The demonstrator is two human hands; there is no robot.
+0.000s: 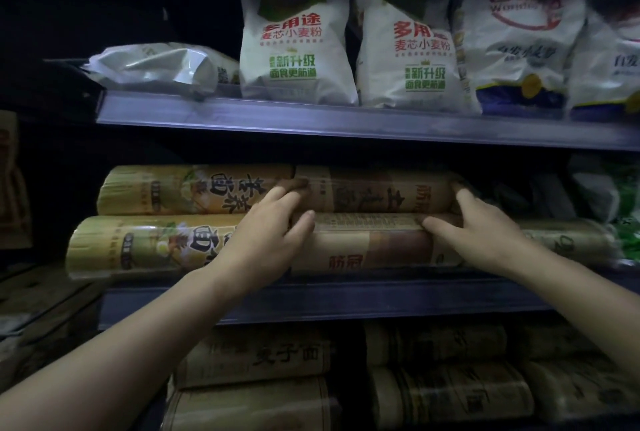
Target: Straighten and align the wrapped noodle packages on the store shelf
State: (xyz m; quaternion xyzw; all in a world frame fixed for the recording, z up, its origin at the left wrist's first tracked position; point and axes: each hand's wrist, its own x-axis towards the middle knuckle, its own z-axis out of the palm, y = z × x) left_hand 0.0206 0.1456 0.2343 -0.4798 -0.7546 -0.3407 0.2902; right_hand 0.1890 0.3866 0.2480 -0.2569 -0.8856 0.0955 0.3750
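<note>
On the middle shelf (311, 302) lie long wrapped noodle rolls, stacked two high. Two brown-label rolls sit in the centre: the upper one (374, 191) and the lower one (370, 243). My left hand (273, 233) clasps their left ends, fingers spread over both. My right hand (481, 230) clasps their right ends, thumb on the lower roll, fingers behind the upper one. To the left lie two yellow-green rolls, one above (180, 190) and one below (149, 247), the lower jutting further left. A further roll (568, 240) lies behind my right hand.
White flour bags (294, 46) stand on the shelf above, with one silver bag (156, 65) lying flat at the left. More brown noodle rolls (446, 396) fill the shelf below. Green packs (627, 216) sit at the far right. The scene is dim.
</note>
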